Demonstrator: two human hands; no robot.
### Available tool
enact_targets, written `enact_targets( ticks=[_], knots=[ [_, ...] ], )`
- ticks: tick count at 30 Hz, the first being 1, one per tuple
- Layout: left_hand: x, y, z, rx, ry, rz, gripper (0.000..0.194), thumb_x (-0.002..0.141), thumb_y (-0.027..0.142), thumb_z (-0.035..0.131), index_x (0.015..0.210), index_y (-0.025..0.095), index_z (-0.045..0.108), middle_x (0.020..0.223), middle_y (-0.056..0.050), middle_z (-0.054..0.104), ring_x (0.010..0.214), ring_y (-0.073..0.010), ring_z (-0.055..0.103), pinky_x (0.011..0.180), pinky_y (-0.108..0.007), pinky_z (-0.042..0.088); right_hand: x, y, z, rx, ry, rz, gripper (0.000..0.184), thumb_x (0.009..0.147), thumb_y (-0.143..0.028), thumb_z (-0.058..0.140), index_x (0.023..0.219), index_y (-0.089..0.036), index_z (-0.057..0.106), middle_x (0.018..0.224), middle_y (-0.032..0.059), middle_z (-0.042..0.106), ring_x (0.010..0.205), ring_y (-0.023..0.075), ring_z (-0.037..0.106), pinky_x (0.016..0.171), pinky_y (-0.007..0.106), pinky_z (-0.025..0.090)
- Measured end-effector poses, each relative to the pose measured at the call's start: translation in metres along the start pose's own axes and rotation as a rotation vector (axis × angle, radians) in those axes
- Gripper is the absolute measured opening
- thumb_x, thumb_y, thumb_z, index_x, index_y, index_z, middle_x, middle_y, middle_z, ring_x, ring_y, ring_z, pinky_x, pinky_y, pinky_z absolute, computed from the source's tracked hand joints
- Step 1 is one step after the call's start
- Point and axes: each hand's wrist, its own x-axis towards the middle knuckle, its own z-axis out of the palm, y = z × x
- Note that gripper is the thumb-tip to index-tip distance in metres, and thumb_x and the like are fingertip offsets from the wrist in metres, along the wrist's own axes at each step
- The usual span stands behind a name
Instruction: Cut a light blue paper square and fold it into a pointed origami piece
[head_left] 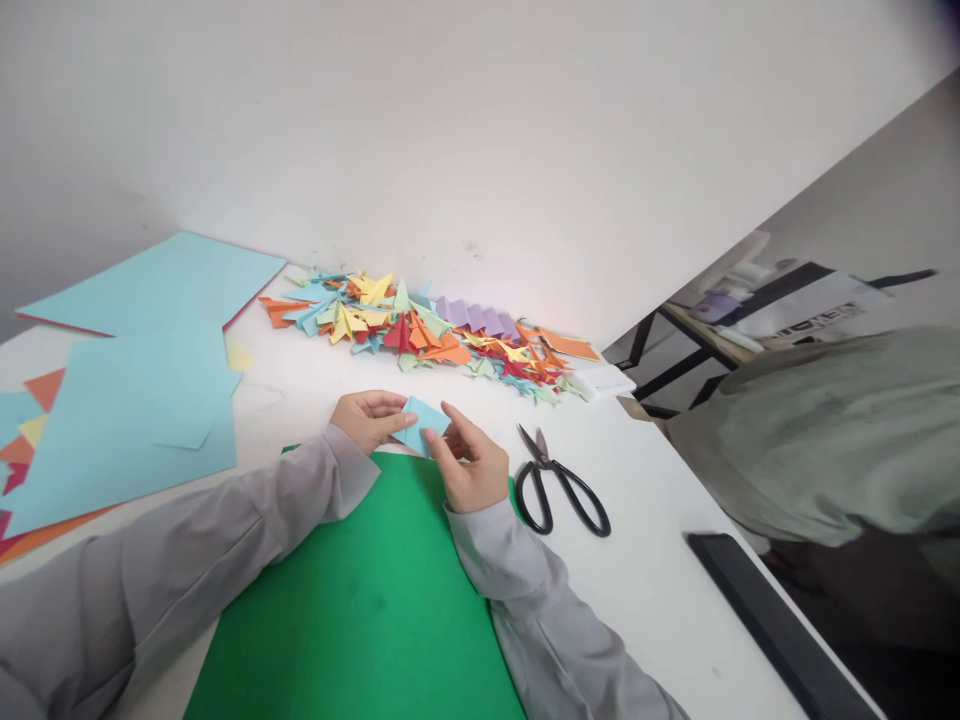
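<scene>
Scissors (544,464) (lying open) flank right hand (478,468); tabletop (649,485) passable rightward; paper heap (427,340) blocks far side.

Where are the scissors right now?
In the head view, the scissors lie open on the white table, just right of the right hand and the green sheet.

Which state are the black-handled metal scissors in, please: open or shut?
The black-handled metal scissors are partly open: their blade tips stand apart.

White table (645,470) in front of me. Green sheet (360,580) lies nearest; black-handled scissors (541,463) to its right, blades parted. Far side — long heap of folded paper shapes (420,335), many colours. Pale-blue sheets (150,390) on my left; dark flat strip (772,620) near the right edge.
</scene>
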Motion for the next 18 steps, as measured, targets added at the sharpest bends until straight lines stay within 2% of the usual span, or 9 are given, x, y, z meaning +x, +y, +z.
enact_targets(
  ticks=[3, 7, 13, 18],
  knots=[
    [-0.0006, 0.0007, 0.0004, 0.011, 0.005, -0.011, 0.04, 0.034, 0.022, 0.079, 0.066, 0.008, 0.059, 0.055, -0.004, 0.064, 0.048, -0.0177, 0.06, 0.044, -0.033, 0.052, -0.0006, 0.0002, -0.0005, -0.057, 0.038, -0.069, 0.039, 0.072, -0.026, 0.057, 0.11, -0.014, 0.056, 0.069, 0.0016, 0.059, 0.049, 0.0083, 0.051, 0.046, 0.021, 0.044],
    [-0.0021, 0.0026, 0.0013, 0.016, 0.009, -0.027, 0.041, 0.034, 0.022, 0.079, 0.066, 0.009, 0.058, 0.054, -0.003, 0.064, 0.048, -0.0175, 0.06, 0.043, -0.033, 0.053, -0.0011, -0.0006, -0.0005, -0.11, 0.026, -0.15, 0.031, 0.074, -0.025, 0.055, 0.103, -0.015, 0.06, 0.068, 0.0021, 0.061, 0.052, 0.0094, 0.053, 0.047, 0.021, 0.046],
    [-0.0015, 0.0018, 0.0008, 0.018, 0.002, -0.02, 0.041, 0.035, 0.022, 0.079, 0.068, 0.009, 0.058, 0.057, -0.003, 0.065, 0.049, -0.0178, 0.06, 0.044, -0.034, 0.053, -0.0009, 0.0049, 0.0003, -0.09, 0.026, -0.116, 0.037, 0.074, -0.025, 0.056, 0.109, -0.017, 0.055, 0.075, 0.0033, 0.061, 0.054, 0.0099, 0.056, 0.042, 0.019, 0.046],
    [-0.002, 0.0028, 0.0015, 0.032, 0.031, -0.018, 0.042, 0.033, 0.023, 0.079, 0.066, 0.009, 0.058, 0.055, -0.003, 0.064, 0.049, -0.0171, 0.06, 0.045, -0.033, 0.054, 0.002, 0.0053, -0.0021, -0.123, 0.036, -0.279, 0.03, 0.074, -0.019, 0.056, 0.104, -0.018, 0.058, 0.077, 0.0052, 0.061, 0.062, 0.0126, 0.057, 0.045, 0.022, 0.047]
  ],
)
